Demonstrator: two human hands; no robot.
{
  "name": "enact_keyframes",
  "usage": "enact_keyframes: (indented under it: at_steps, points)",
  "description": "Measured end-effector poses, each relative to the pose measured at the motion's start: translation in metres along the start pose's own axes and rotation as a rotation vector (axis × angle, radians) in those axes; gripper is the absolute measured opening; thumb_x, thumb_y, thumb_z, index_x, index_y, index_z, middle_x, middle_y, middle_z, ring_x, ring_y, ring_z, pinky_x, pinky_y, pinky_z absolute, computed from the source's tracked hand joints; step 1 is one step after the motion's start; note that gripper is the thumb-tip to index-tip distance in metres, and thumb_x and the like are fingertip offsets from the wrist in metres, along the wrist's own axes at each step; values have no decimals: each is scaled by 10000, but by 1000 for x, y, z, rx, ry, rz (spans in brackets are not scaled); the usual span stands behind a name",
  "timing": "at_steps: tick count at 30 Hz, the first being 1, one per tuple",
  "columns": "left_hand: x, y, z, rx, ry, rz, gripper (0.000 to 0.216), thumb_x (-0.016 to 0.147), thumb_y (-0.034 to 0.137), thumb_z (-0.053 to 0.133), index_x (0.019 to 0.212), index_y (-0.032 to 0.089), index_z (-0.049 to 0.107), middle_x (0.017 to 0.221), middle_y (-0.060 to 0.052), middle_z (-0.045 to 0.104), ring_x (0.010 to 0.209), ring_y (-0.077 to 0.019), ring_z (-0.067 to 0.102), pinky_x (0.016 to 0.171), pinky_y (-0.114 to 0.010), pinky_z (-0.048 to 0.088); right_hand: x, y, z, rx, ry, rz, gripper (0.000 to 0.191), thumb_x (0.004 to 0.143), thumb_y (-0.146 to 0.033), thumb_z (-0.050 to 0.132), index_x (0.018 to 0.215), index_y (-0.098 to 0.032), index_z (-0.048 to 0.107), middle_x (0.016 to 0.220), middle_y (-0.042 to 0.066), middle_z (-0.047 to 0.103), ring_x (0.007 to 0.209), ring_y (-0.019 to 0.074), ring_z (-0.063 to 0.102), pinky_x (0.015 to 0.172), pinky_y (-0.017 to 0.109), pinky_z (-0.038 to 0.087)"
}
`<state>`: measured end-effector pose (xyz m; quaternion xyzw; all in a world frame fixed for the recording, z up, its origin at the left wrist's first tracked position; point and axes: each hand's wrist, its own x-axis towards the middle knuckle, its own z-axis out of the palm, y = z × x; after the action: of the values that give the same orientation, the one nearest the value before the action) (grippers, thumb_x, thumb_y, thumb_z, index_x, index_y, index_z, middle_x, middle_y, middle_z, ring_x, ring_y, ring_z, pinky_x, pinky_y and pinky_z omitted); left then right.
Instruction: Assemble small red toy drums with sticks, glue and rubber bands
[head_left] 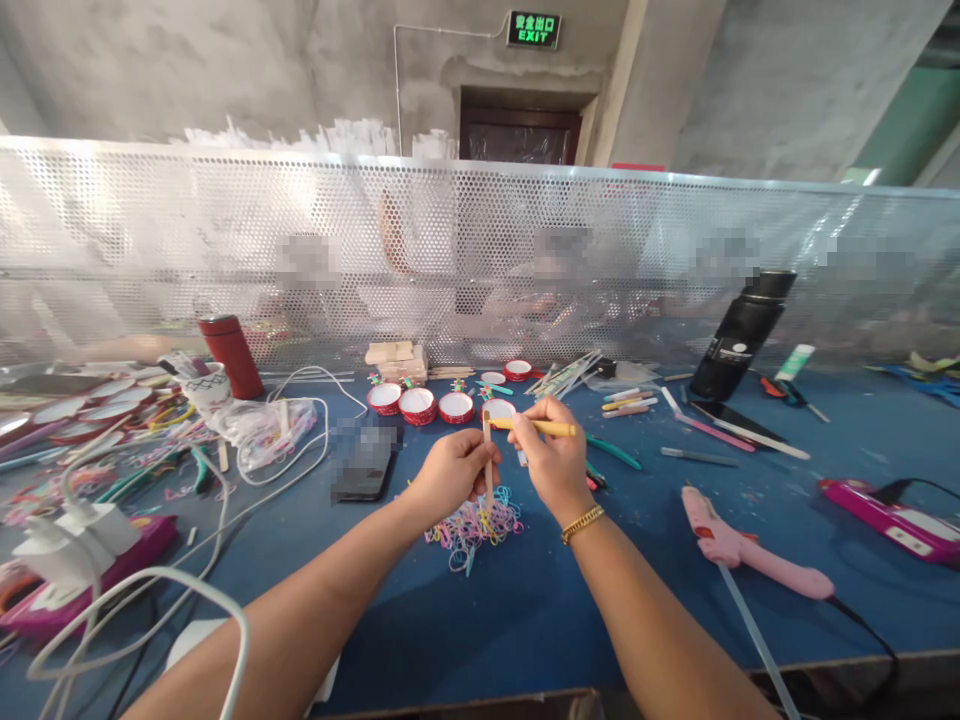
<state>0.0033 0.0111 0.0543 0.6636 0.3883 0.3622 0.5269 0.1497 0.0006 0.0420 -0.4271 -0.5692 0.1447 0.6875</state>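
Observation:
My left hand (456, 466) pinches a flat wooden craft stick (487, 450), held upright above the table. Closed around a yellow marker pen (553, 427) is my right hand (553, 452), with a gold bracelet at the wrist. The pen lies sideways and its left end is at the upper part of the stick; whether the tip touches cannot be made out. Under the hands lies a heap of colourful small loops (472, 528). Just beyond stand several small red-and-white drums (418, 405), some with little green figures on top.
A pink glue gun (750, 555) lies at the right, near a purple power strip (892, 520). A black phone (367, 465) and white cables (225, 500) are at the left. A red bottle (231, 355) and a black bottle (742, 335) stand before the perforated metal screen (450, 250).

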Motion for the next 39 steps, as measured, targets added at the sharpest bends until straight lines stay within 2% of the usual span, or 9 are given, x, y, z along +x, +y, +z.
enact_keyframes:
  at_steps: [5,15,21,31,39]
  points:
    - [1,0,-1,-4,2,0,211,858,344,541,726,179,541,572,17,601,381,-68,461,378,-186,329,1,1,-2,-21,32,7,239,839,-340,618,665,-225,501,579,-30,592,550,142,546,586,279,440]
    - [0,0,0,-10,-4,11,216,843,354,561,719,178,539,559,20,594,382,-67,456,370,-183,315,0,-2,1,14,1,-18,238,849,-331,622,672,-228,500,593,-27,607,571,148,574,619,288,468]
    - [2,1,-2,-10,9,3,195,861,319,520,730,177,542,564,18,602,374,-66,457,369,-184,325,1,2,-2,-32,32,5,233,840,-339,621,674,-231,497,582,-27,591,549,149,540,575,281,435]
    - [0,-1,1,-9,-10,13,193,851,324,529,723,181,539,562,21,588,383,-65,444,366,-183,306,0,-1,1,30,1,1,235,850,-341,624,682,-227,506,606,-20,623,580,154,587,623,293,473]
    - [1,1,-2,3,4,13,189,860,316,512,733,179,535,576,19,606,382,-68,461,373,-188,327,1,1,-3,-22,30,-4,234,840,-327,619,667,-225,500,584,-29,591,547,144,543,584,284,437]
